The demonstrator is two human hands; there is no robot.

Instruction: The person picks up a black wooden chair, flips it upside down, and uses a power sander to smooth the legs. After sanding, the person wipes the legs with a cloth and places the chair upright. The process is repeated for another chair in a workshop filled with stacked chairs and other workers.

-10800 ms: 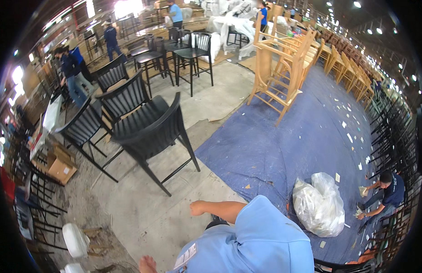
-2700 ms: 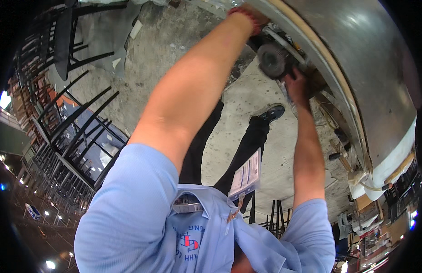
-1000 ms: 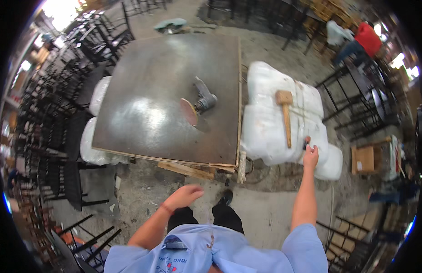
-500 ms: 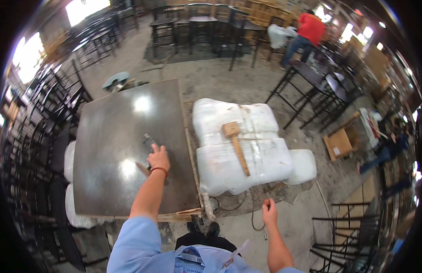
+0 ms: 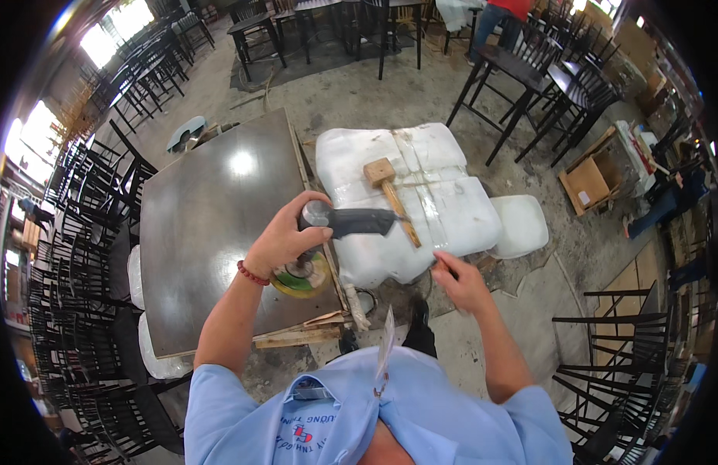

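My left hand [image 5: 285,240] grips a hand-held power tool [image 5: 351,222] that looks like an angle grinder. Its head is silver, its body black and pointing right, and a yellow-green disc [image 5: 301,277] shows below the hand. The tool is over the right edge of a dark tabletop [image 5: 212,225]; its height above the surface is unclear. My right hand [image 5: 461,285] has curled fingers beside the near edge of a white plastic-wrapped bundle [image 5: 405,260]. Whether it holds anything is hidden. A wooden mallet [image 5: 391,198] lies on the bundle, partly behind the tool.
Black chairs [image 5: 96,256] crowd the left side. Tall black chairs [image 5: 518,62] stand at the far right, more at near right. A smaller white wrapped piece [image 5: 522,225] adjoins the bundle. Wooden strips [image 5: 305,333] lie at the tabletop's near corner. Another person [image 5: 494,23] stands far back.
My left hand has come nearer and to the right, with the tool raised and swung round. My right hand has moved up toward the bundle. The whole view has shifted downward.
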